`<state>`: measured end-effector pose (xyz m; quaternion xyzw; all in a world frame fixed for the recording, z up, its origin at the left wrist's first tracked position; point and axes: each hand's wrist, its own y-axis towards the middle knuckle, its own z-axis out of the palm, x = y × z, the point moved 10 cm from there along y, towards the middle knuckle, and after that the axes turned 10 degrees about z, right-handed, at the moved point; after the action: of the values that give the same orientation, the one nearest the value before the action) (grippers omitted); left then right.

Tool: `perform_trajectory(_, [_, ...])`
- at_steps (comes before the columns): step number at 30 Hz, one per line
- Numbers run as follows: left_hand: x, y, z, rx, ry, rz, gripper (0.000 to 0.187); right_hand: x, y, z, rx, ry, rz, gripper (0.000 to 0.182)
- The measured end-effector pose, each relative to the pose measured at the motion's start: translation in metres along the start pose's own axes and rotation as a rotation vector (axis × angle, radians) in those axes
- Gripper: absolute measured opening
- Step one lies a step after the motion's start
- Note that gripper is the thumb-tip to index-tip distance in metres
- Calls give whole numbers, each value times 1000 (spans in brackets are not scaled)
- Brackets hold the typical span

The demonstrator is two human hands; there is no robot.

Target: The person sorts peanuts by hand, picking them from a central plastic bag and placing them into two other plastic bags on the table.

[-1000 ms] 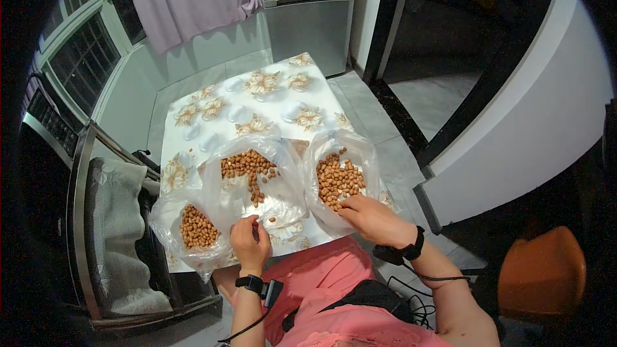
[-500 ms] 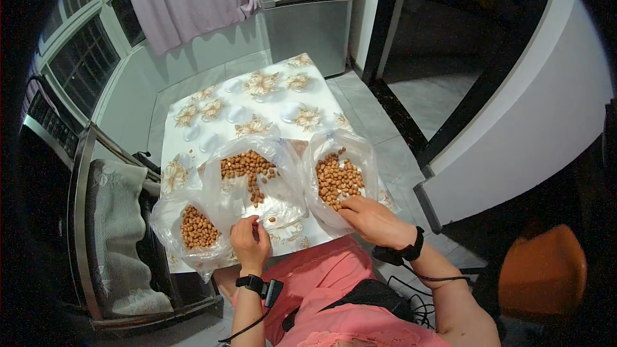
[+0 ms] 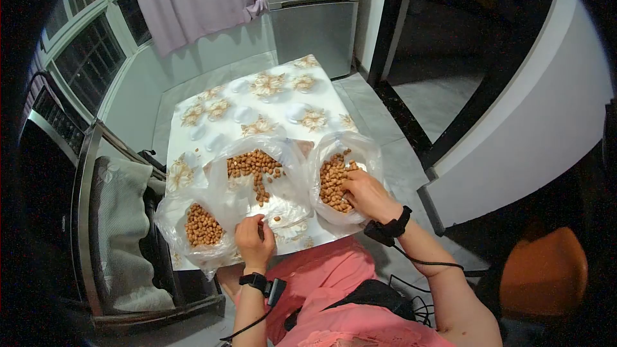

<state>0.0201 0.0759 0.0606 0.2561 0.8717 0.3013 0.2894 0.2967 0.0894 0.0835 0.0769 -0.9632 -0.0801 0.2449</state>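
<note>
My right hand (image 3: 369,196) reaches into the right clear plastic bag (image 3: 373,154), its bent fingers touching the brown-skinned peanuts (image 3: 333,177) there. The fingertips are partly hidden, so any nut between them does not show. By the table's near edge, my left hand (image 3: 254,243) has its fingers curled together; I cannot make out what, if anything, they hold. Just beyond it lies the middle bag (image 3: 289,183), spread open, with peanuts (image 3: 257,164) heaped at its far side and a single peanut (image 3: 277,218) near my fingers. A left bag (image 3: 170,215) holds more peanuts (image 3: 203,225).
A flower-patterned cloth covers the table (image 3: 225,130). To the left stands a metal-framed rack (image 3: 96,218) draped with a pale cloth (image 3: 122,212). An orange stool (image 3: 545,271) is at the right, and a fridge (image 3: 312,32) stands behind the table. Cables run from both wrist straps.
My right hand has moved forward from the near side of the right bag onto the peanuts inside. My left hand stays in nearly the same place. The whole view has shifted slightly.
</note>
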Motion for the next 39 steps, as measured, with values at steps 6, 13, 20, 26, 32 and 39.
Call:
perform_trajectory(6, [-3,2,-1,5,8,-2,21,-4,-2,2,60,-43,65,10])
perform_trajectory(13, [-3,1,-1,-2,21,7,22,-25,2,-19,-43,-76,57,14])
perform_trajectory(20, [-3,2,-1,6,21,6,22,-12,-9,-6,131,-92,-50,18])
perform_trajectory(26, [-3,1,-1,-3,27,8,21,6,-21,-1,296,11,-86,20])
perform_trajectory(32, [-2,1,-1,9,24,-6,20,1,-19,-27,236,63,-38,17])
perform_trajectory(39, [-4,2,-2,1,20,2,20,-22,-17,-72,-36,81,54,16])
